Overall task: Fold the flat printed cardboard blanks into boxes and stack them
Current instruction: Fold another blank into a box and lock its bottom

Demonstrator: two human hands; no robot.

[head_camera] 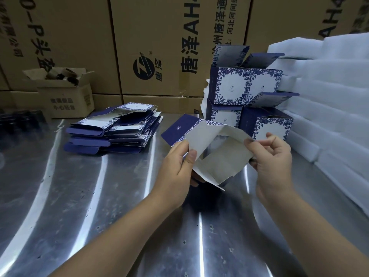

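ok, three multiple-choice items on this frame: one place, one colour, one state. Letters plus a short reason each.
1. Where does the pile of flat blanks lie?
A. On the metal table
B. On the floor
C. On a chair

2. What colours is the print on the folded boxes?
A. Red and gold
B. Blue and white
C. Green and black

3. What state is the box in hand in?
A. Flat
B. Half-formed, flaps open
C. Closed and stacked

1 A: it sits on bare metal.
2 B: blue floral borders frame white panels.
3 B: the left hand and right hand pinch its edges, pale inside showing.
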